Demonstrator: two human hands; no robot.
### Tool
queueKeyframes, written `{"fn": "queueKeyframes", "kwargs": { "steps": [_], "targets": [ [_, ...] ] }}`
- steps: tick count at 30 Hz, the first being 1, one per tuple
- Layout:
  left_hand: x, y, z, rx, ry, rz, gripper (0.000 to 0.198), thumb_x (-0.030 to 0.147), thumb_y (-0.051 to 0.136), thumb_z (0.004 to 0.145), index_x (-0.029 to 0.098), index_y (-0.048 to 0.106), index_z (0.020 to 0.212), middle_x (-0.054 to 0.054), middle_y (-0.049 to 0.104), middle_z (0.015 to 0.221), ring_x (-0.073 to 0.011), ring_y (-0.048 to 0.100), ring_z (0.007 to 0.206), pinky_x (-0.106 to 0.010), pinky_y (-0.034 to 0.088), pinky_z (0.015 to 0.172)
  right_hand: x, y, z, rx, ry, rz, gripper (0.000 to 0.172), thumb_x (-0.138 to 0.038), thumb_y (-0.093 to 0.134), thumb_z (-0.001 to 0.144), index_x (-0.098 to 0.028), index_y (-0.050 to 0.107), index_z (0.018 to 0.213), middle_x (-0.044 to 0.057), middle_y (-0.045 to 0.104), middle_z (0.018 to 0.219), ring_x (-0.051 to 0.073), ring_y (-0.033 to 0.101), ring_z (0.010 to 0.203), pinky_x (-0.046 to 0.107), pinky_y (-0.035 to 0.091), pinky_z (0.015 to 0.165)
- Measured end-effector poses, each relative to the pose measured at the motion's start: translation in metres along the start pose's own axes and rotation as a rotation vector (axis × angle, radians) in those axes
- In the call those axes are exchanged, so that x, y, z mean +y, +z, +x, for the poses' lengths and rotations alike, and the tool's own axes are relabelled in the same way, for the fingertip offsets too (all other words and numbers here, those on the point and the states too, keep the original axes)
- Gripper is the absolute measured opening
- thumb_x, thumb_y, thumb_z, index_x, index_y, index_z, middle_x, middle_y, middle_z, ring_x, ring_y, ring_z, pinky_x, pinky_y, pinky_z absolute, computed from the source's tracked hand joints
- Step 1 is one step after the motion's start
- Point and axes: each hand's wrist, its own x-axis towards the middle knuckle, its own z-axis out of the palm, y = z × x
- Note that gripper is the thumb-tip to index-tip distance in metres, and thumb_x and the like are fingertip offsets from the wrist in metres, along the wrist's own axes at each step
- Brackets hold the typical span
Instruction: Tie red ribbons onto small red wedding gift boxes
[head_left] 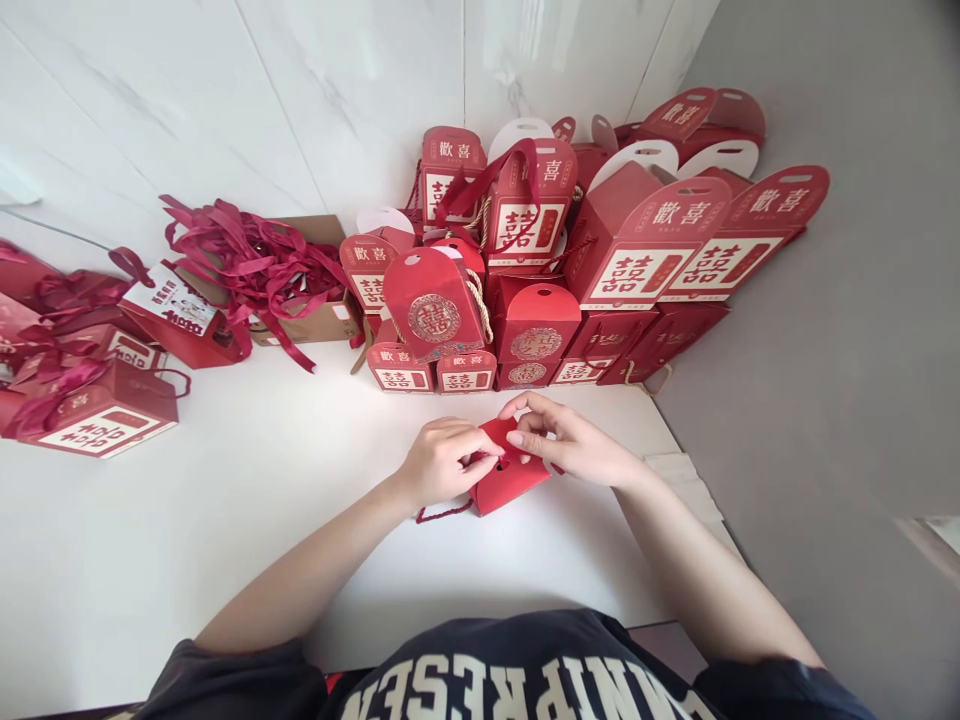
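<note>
On the white table in front of me lies a small red gift box (511, 487), turned at an angle, with a small dark hole in its top. A dark red twisted cord (444, 513) loops out from its left side. My left hand (448, 460) is closed in a pinch over the box top, right by the hole; what sits between thumb and forefinger is too small to make out. From the other side, my right hand (562, 438) curves over the box's far part, thumb and forefinger apart. Both hands partly hide the box.
Stacked red gift boxes (536, 340) stand behind my hands, reaching to the grey wall at right. A cardboard box (326, 325) heaped with dark red ribbons (255, 255) stands left of them. More boxes with ribbon bows (112, 410) sit at far left. White tiles back the table.
</note>
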Motion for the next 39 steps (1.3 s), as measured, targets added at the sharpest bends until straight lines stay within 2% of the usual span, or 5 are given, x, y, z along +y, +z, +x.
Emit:
{"fn": "queueKeyframes", "kwargs": {
  "steps": [5, 10, 21, 32, 39],
  "targets": [
    [0.01, -0.01, 0.005, -0.09, -0.104, 0.01, 0.009, 0.013, 0.06, 0.083, 0.019, 0.066, 0.081, 0.003, 0.061, 0.062, -0.0093, 0.051, 0.053, -0.024, 0.043, 0.061, 0.011, -0.001, 0.002, 0.026, -0.045, 0.052, 0.028, -0.04, 0.064, 0.092, -0.021, 0.054, 0.11, -0.001, 0.055, 0.079, 0.013, 0.05, 0.07, 0.025, 0.038, 0.063],
    [0.026, -0.04, 0.019, -0.381, -0.487, -0.163, 0.027, 0.027, 0.066, 0.081, 0.023, 0.063, 0.108, 0.004, 0.063, 0.074, -0.0084, 0.052, 0.055, -0.021, 0.042, 0.055, 0.017, -0.003, -0.001, 0.014, -0.038, 0.111, 0.027, -0.037, 0.067, 0.091, -0.021, 0.055, 0.109, -0.001, 0.052, 0.082, 0.013, 0.049, 0.073, 0.025, 0.039, 0.067],
    [0.031, -0.07, 0.028, -0.536, -0.971, -0.314, 0.038, 0.053, 0.062, 0.082, 0.017, 0.064, 0.073, 0.001, 0.059, 0.053, -0.0095, 0.05, 0.042, -0.02, 0.036, 0.042, 0.018, 0.0, -0.004, 0.036, -0.061, 0.146, 0.027, -0.036, 0.066, 0.091, -0.02, 0.056, 0.11, 0.0, 0.055, 0.084, 0.013, 0.051, 0.073, 0.025, 0.039, 0.066],
    [0.008, -0.066, 0.026, -0.644, -1.073, -0.426, 0.037, 0.051, 0.07, 0.073, 0.016, 0.063, 0.069, 0.002, 0.053, 0.05, -0.0097, 0.05, 0.045, -0.017, 0.034, 0.04, 0.028, -0.005, -0.009, 0.249, -0.116, 0.087, 0.023, -0.04, 0.063, 0.093, -0.021, 0.054, 0.103, 0.0, 0.053, 0.081, 0.015, 0.049, 0.071, 0.027, 0.04, 0.066],
    [0.006, -0.071, 0.029, -0.654, -1.018, -0.364, 0.045, 0.059, 0.065, 0.075, 0.016, 0.067, 0.064, 0.002, 0.051, 0.051, -0.0094, 0.049, 0.041, -0.019, 0.03, 0.037, 0.03, -0.012, -0.008, 0.198, -0.005, 0.009, 0.03, -0.049, 0.06, 0.093, -0.021, 0.054, 0.101, 0.0, 0.055, 0.083, 0.015, 0.048, 0.071, 0.027, 0.039, 0.065]
  ]
}}
